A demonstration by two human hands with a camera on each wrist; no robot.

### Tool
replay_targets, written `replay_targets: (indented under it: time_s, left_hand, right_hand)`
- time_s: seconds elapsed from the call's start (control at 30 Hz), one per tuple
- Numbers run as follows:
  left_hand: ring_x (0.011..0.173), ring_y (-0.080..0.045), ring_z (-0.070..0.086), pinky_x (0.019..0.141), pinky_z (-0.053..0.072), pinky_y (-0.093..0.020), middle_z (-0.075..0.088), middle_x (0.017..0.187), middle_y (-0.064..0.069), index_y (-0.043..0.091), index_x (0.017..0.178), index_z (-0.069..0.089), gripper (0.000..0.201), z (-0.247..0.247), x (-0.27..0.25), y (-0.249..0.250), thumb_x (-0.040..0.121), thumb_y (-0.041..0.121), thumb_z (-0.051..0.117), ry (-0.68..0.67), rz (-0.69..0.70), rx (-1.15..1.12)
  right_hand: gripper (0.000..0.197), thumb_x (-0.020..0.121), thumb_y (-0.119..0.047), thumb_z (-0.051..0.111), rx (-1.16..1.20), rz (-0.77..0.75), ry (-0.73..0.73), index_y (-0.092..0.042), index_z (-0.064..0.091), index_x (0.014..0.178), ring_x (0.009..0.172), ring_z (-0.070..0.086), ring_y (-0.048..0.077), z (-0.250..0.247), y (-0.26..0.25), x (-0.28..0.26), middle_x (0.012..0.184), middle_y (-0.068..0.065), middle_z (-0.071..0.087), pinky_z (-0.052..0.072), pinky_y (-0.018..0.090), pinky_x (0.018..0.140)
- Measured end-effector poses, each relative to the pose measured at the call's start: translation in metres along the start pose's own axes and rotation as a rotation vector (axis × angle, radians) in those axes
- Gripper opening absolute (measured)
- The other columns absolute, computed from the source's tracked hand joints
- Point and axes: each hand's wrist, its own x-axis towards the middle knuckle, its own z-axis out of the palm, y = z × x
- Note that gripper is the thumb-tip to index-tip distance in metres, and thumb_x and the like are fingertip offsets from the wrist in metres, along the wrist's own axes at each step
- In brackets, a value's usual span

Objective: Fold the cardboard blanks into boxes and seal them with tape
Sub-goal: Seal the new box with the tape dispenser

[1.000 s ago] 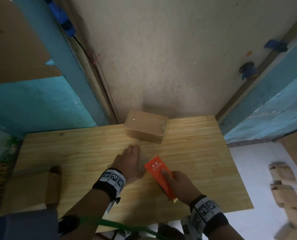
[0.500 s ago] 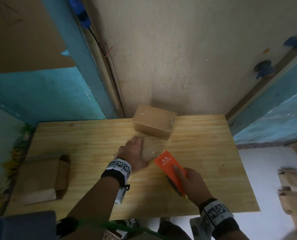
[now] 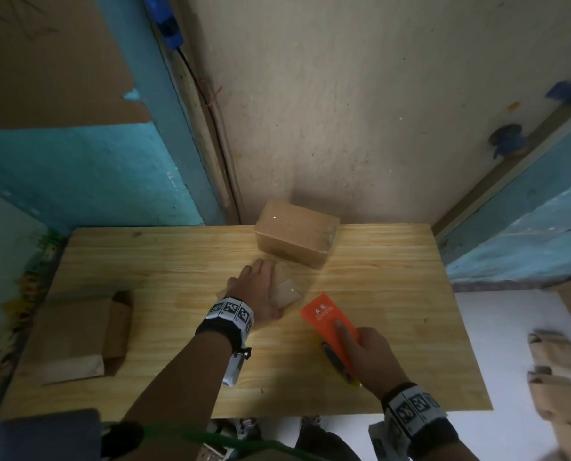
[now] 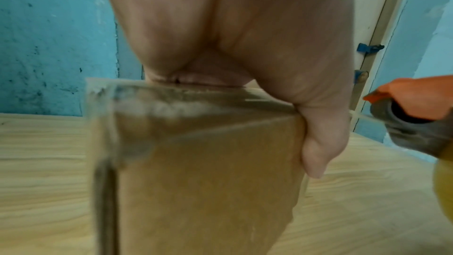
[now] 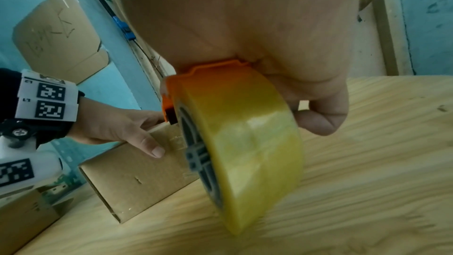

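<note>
Sealing stage: left hand (image 3: 257, 294) gripped folded box (image 5: 137, 177), right hand (image 3: 374, 357) clamped orange tape dispenser (image 3: 327, 319). Tape seemingly cut, though blurred. Next: press end flat.

Wooden tabletop (image 3: 394, 327) carrying: sealed box (image 3: 295, 232) sitting at 12 o'clock; small box (image 3: 285, 294) lying centrally; folded blank (image 3: 81, 334) lying at 9 o'clock.

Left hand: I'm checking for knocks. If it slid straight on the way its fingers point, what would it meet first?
Probably the sealed box at the back of the table. The left hand rests on the small box, its fingers aimed toward the wall; only a short stretch of table seems to lie between, though depth is unclear.
</note>
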Motion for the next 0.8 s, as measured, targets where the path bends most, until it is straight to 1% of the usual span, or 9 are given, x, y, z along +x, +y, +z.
replay_targets:
  time_s: [0.07,0.13,0.17,0.27,0.33,0.4,0.5,0.7,0.8]
  left_hand:
    - [0.127,-0.022,0.044,0.099,0.047,-0.053,0.038,0.142,0.008,0.030,0.143,0.026,0.106,0.000,0.001,0.000,0.058,0.060,0.083,-0.004,-0.001,0.009]
    - [0.127,-0.023,0.044,0.098,0.047,-0.052,0.038,0.141,0.007,0.029,0.143,0.027,0.107,0.000,0.003,0.001,0.058,0.058,0.084,-0.006,-0.003,0.017]
    - [0.127,-0.022,0.044,0.098,0.046,-0.052,0.038,0.141,0.008,0.029,0.144,0.027,0.107,0.001,0.004,0.001,0.058,0.058,0.085,-0.004,-0.006,0.015]
    - [0.128,-0.022,0.044,0.100,0.046,-0.053,0.038,0.143,0.008,0.030,0.145,0.025,0.109,0.003,0.004,0.001,0.058,0.056,0.086,0.001,-0.012,0.014]
    - [0.129,-0.022,0.043,0.101,0.045,-0.053,0.037,0.143,0.008,0.030,0.145,0.024,0.111,0.003,0.004,0.001,0.058,0.055,0.087,0.000,-0.014,0.015]
    - [0.129,-0.023,0.043,0.102,0.045,-0.054,0.037,0.144,0.007,0.031,0.146,0.024,0.111,0.003,0.005,0.002,0.057,0.056,0.086,-0.006,-0.022,0.015]
    - [0.131,-0.024,0.043,0.102,0.045,-0.055,0.036,0.145,0.007,0.031,0.147,0.024,0.113,0.001,0.006,0.001,0.057,0.055,0.088,-0.026,-0.027,0.024]
    - [0.132,-0.025,0.042,0.103,0.045,-0.055,0.035,0.147,0.005,0.029,0.148,0.023,0.113,0.002,0.007,0.001,0.059,0.055,0.088,-0.033,-0.028,0.039]
    - [0.133,-0.024,0.040,0.103,0.044,-0.055,0.033,0.148,0.006,0.029,0.149,0.022,0.114,0.001,0.008,0.001,0.059,0.053,0.088,-0.053,-0.022,0.044]
  right_hand:
    - [0.086,0.091,-0.085,0.048,-0.010,-0.001,0.007,-0.005,0.074,0.076,0.050,0.071,0.028,-0.005,0.004,-0.006,0.064,0.014,0.074,0.064,0.048,0.056]
    - [0.079,0.094,-0.077,0.048,0.025,0.009,-0.009,-0.006,0.074,0.071,0.049,0.069,0.027,-0.006,0.005,-0.012,0.063,0.016,0.073,0.063,0.050,0.059]
    - [0.080,0.093,-0.078,0.047,0.016,0.023,-0.016,-0.005,0.074,0.072,0.049,0.069,0.027,-0.005,0.006,-0.013,0.063,0.016,0.073,0.064,0.049,0.059]
    - [0.094,0.085,-0.092,0.041,-0.075,0.058,0.014,-0.002,0.071,0.084,0.050,0.072,0.025,0.004,0.007,-0.007,0.067,0.013,0.074,0.065,0.045,0.055]
    - [0.090,0.089,-0.088,0.038,-0.145,0.083,0.020,-0.003,0.066,0.090,0.051,0.073,0.023,0.011,0.003,0.000,0.072,0.011,0.075,0.065,0.044,0.055]
    - [0.077,0.096,-0.080,0.034,-0.240,0.096,0.025,-0.008,0.062,0.093,0.058,0.074,0.020,0.013,-0.010,0.005,0.079,0.008,0.074,0.066,0.041,0.062]
    - [0.070,0.099,-0.078,0.030,-0.343,0.108,0.026,-0.014,0.058,0.092,0.072,0.073,0.019,0.014,-0.019,0.011,0.087,0.006,0.072,0.065,0.043,0.075]
    - [0.065,0.102,-0.073,0.031,-0.375,0.150,-0.012,-0.014,0.057,0.097,0.078,0.071,0.017,0.016,-0.024,0.021,0.091,0.003,0.069,0.064,0.039,0.078]
    - [0.059,0.104,-0.068,0.031,-0.375,0.164,-0.006,-0.016,0.054,0.091,0.077,0.071,0.018,0.020,-0.029,0.024,0.089,0.004,0.069,0.064,0.042,0.080]
